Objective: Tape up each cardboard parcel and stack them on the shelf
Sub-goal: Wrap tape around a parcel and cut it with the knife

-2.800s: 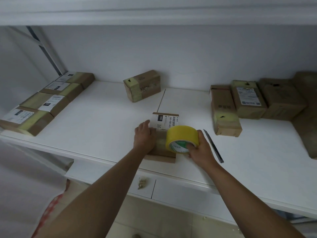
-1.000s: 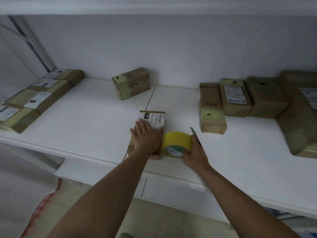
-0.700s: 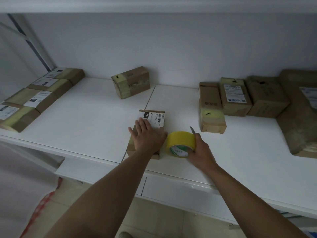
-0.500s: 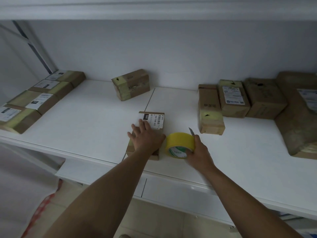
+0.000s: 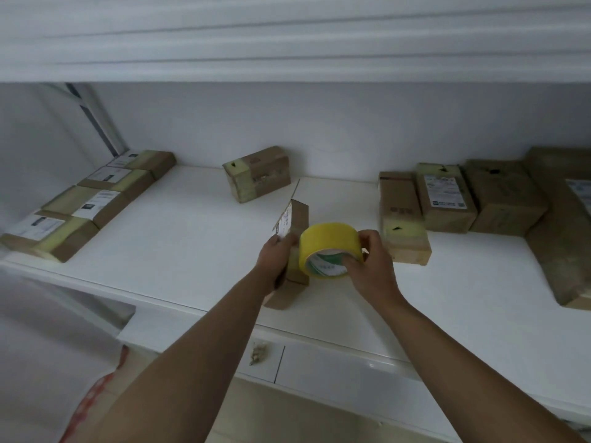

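White shelf: left hand grips tilted parcel, right hand clutches tape; parcel could slip, wrinkling the strip

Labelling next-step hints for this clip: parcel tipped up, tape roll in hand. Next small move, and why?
Probably draw the tape roll across the raised side of the parcel. The left hand grips the parcel tipped on its edge on the shelf, and the right hand holds the roll right against it, so that side looks presented for taping.
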The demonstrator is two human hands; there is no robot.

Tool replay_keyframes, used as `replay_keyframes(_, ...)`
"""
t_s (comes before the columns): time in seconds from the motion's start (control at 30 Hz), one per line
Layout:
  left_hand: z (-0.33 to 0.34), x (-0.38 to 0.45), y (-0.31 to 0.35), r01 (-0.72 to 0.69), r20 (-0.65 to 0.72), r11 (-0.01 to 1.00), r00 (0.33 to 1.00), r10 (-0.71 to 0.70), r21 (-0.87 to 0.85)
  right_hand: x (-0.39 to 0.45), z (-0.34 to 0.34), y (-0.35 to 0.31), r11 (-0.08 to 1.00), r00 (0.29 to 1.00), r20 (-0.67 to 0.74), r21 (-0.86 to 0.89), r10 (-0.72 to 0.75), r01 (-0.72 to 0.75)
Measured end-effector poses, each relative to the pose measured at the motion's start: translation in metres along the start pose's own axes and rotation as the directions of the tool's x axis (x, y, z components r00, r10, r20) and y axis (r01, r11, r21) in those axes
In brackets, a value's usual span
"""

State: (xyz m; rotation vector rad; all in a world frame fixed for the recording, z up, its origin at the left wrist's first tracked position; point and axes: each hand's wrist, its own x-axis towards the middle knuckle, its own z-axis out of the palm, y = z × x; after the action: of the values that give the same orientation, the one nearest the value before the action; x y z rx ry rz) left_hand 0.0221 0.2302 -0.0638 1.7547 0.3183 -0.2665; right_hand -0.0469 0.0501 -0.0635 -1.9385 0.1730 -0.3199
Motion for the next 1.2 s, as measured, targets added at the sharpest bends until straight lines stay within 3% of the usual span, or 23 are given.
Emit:
replay_keyframes(0.23, -0.031, -0.005, 0.013, 0.024, 0.052, 0.996, 0.998, -0.019, -0.089, -0.001, 0.055, -0.018, 0.980, 0.967, 0.227, 0.136, 0.114, -0.148)
replay_keyframes(0.4, -0.046, -0.015, 0.007, -0.024, 0.047, 0.999, 0.999, 0.026, -0.029, -0.006, 0.074, -0.033, 0.929, 0.940, 0.289, 0.262, 0.182, -0.260)
replay_keyframes(0.57, -0.053, -0.012, 0.000, -0.040, 0.021, 0.998, 0.999, 0.041, -0.048, -0.004, 0.081, -0.038, 0.944, 0.947, 0.275, 0.235, 0.164, -0.231)
replay_keyframes(0.77, -0.047, -0.004, 0.001, -0.158, 0.030, 0.963, 0.987, 0.156, 0.217, 0.005, 0.057, -0.028, 0.984, 0.971, 0.205, 0.107, 0.120, -0.145)
replay_keyframes(0.87, -0.045, -0.006, 0.007, -0.148, -0.018, 0.929, 0.986, 0.164, 0.339, 0.004, 0.050, -0.017, 0.961, 0.957, 0.217, 0.155, 0.192, -0.228)
replay_keyframes(1.03, -0.046, -0.009, 0.016, -0.254, 0.022, 0.721, 0.949, 0.315, 0.645, -0.005, 0.059, -0.006, 0.917, 0.934, 0.260, 0.251, 0.243, -0.308)
replay_keyframes(1.2, -0.040, -0.013, 0.014, -0.197, 0.041, 0.775, 0.976, 0.216, 0.600, -0.012, 0.065, 0.003, 0.887, 0.917, 0.264, 0.276, 0.299, -0.369)
